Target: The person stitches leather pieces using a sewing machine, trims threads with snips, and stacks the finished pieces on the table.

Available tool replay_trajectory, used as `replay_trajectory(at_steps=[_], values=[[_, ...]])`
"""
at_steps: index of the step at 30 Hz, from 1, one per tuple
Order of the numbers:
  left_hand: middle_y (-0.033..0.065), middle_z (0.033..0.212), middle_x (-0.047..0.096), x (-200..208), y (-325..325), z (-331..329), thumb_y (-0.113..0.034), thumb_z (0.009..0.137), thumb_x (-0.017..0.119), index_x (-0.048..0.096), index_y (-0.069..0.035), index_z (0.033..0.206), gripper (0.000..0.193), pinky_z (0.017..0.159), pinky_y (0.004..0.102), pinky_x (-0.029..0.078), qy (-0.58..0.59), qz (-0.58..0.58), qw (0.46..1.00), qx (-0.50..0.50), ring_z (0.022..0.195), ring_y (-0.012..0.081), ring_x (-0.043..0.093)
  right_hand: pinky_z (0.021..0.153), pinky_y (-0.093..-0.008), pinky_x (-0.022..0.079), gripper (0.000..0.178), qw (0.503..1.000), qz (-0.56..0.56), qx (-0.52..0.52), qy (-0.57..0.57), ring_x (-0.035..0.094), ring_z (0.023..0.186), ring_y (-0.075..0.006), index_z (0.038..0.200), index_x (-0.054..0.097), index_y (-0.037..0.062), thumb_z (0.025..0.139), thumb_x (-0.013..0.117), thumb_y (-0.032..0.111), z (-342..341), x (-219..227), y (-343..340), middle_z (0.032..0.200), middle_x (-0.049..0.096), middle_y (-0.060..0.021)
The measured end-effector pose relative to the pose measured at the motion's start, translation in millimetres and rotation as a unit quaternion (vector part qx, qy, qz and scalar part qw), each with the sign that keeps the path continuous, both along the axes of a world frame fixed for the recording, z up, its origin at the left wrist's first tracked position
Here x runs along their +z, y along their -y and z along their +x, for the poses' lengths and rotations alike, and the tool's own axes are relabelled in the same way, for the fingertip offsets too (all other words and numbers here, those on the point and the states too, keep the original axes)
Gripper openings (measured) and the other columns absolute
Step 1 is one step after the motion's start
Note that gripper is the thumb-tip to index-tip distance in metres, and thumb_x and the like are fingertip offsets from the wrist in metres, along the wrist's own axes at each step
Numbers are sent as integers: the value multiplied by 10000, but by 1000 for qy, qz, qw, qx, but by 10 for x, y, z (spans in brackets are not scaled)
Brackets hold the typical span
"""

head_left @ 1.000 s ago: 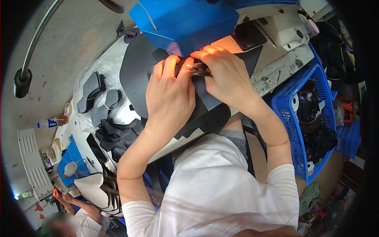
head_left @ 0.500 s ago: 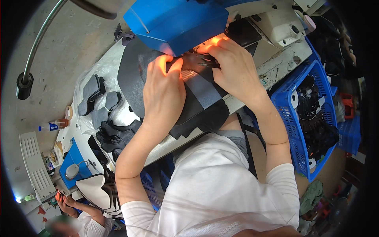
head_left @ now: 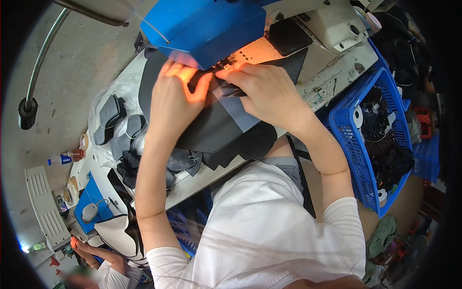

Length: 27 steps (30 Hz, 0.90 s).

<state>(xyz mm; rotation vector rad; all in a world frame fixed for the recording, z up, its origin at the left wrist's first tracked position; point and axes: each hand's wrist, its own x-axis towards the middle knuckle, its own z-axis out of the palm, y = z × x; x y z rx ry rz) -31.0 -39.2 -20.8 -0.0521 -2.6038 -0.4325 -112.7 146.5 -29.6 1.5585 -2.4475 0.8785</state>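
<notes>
My left hand (head_left: 175,98) is closed on a black leather-like piece (head_left: 207,137), thumb and forefinger gripping its edge under the blue-covered head of a sewing machine (head_left: 207,33). A grey band (head_left: 239,113) crosses the piece. Close by on the right, my right hand (head_left: 272,91) has its fingertips at the same spot beside the orange-lit needle area. Dark metal-edged thread snips (head_left: 232,91) sit under its fingers, mostly hidden. The needle itself is hidden behind the blue cover and my fingers.
A flat black device (head_left: 288,37) lies on the machine bed. Cut grey-black pieces (head_left: 113,113) rest on clear plastic at left. To the right stands a blue basket (head_left: 342,130) holding black material and white spools. A metal lamp arm (head_left: 41,58) hangs at left; another person (head_left: 113,269) sits lower left.
Both hands have moved left. My right fingertips have come down closer to the left thumb. A black edge of the material now shows beyond my right hand.
</notes>
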Motion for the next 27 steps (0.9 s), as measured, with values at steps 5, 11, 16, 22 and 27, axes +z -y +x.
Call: replay_trajectory(at_steps=[5, 11, 16, 22, 27], values=[[159, 979, 684, -3, 387, -130, -180, 810, 723, 711, -17, 934, 206, 874, 427, 487, 35, 62, 997, -33, 978, 366, 612, 666, -379, 561, 309, 998, 26, -1, -60, 698, 762, -272, 1049, 668, 41, 744, 623, 52, 25, 27, 37, 918, 687, -99], [128, 985, 642, 151, 41, 175, -237, 826, 731, 677, -42, 933, 229, 800, 416, 501, 58, -80, 990, 96, 932, 332, 613, 670, -388, 558, 359, 1000, -10, 21, -11, 681, 792, -278, 1091, 670, 60, 733, 655, 68, -5, -24, -50, 910, 657, -86], [85, 873, 612, 227, -359, 416, -233, 824, 768, 644, -46, 897, 236, 678, 364, 515, 88, -123, 979, 139, 771, 283, 648, 676, -396, 538, 323, 999, -29, 24, 6, 653, 797, -278, 1073, 694, 83, 753, 695, 117, 41, -9, -78, 866, 624, -74], [112, 836, 662, 129, -168, 102, -153, 821, 780, 608, -4, 864, 232, 647, 337, 502, 31, 247, 962, 111, 712, 226, 653, 683, -394, 523, 292, 999, -54, -6, -4, 638, 795, -280, 1060, 709, 88, 770, 706, 115, 56, -39, -74, 838, 614, -75], [74, 776, 693, 126, -129, -14, -110, 839, 755, 645, 33, 919, 197, 675, 283, 503, 50, 399, 910, 100, 721, 132, 652, 711, -395, 526, 327, 999, -49, -18, 5, 637, 825, -284, 1073, 706, 90, 747, 691, 75, 54, -46, -80, 861, 614, -80]])
